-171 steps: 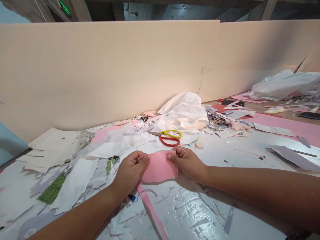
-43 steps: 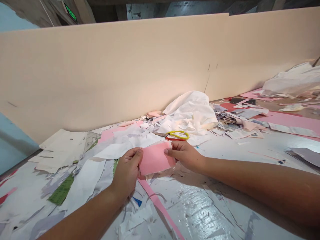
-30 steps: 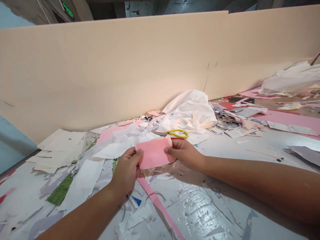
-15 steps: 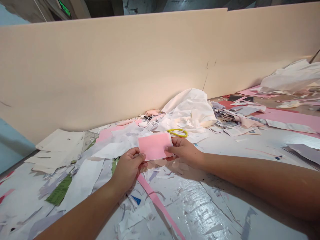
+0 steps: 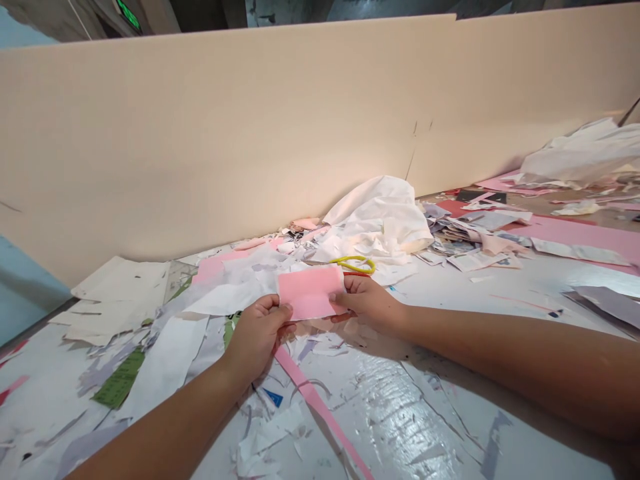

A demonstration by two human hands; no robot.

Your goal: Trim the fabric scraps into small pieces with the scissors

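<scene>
Pink paper piece pinched at both short ends — long axis running crosswise from left grip to right grip, each pressed together on it — over the scrap-strewn worktop.

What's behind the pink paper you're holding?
White paper scraps lie behind the pink paper, and a yellow scissor handle pokes out past it. The blades and most of the red handle are covered, so I can't see them.
</scene>
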